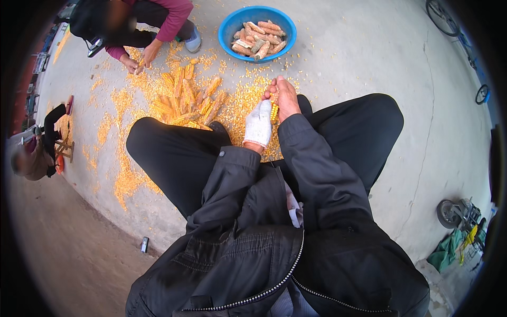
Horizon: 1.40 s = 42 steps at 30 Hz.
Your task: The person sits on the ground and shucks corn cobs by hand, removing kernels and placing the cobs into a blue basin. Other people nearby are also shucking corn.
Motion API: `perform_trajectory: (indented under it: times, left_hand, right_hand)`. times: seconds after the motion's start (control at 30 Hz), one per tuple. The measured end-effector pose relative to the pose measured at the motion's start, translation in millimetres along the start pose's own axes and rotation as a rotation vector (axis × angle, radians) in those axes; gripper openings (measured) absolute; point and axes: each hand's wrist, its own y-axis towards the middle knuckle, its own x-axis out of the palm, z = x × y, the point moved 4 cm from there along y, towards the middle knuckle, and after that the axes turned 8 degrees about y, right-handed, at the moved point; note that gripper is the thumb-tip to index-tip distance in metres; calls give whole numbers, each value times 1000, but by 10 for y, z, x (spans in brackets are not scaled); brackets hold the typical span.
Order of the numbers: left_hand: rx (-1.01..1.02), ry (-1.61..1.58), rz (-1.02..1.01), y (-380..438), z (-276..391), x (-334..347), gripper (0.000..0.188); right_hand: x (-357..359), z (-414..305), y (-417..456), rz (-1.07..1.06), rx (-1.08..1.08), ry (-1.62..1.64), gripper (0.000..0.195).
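Note:
Between my two hands is an ear of yellow corn (274, 112), partly hidden by them. My left hand (258, 123), in a white knit glove, grips it from the left. My right hand (286, 98), bare, closes around it from the right, its fingers curled over the upper end. Loose corn kernels (243, 97) lie on the concrete below and around both hands. To the left, by my shoe, is a heap of corn ears (184, 97), several partly stripped. Beyond my hands stands a blue plastic basin (292, 37) with bare corn cobs (261, 39) in it.
A co-worker (174, 20) crouches at the upper left, both hands at a piece of corn (139, 68). Another person (37, 158) sits at the far left beside a wooden stool (64, 149). A parked motorcycle (455, 214) and a green cloth (443, 251) are at the lower right.

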Motion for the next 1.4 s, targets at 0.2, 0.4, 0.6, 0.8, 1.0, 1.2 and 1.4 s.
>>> perform_trajectory:
  times: [0.2,0.4,0.6,0.8,1.0,1.2,1.4]
  left_hand:
    - [68,340,45,69,-167,-33,43]
    - [-51,-191,40,20,-7,4,35]
    - [410,587,47,10,-106,50,33]
    - [161,320,43,118,-232,-36,34]
    - [73,160,51,81,-59,-10,35]
    - [152,155,109,189,-434,11,32]
    - [-353,-388,-77,-97,-31,-52,32]
  right_hand:
    - [29,40,-28,89,48,68,29]
    - [-47,84,26,-46,-63,-204,29]
    - [-66,172,-2,-77,8,-246,29]
    - [35,120,-58,-61,53,-130,29]
    - [-9,172,-53,-167,83,-148,29]
    - [42,171,-53,-128,111,-51,28]
    - [-97,-28,-74,95,-10,56,28]
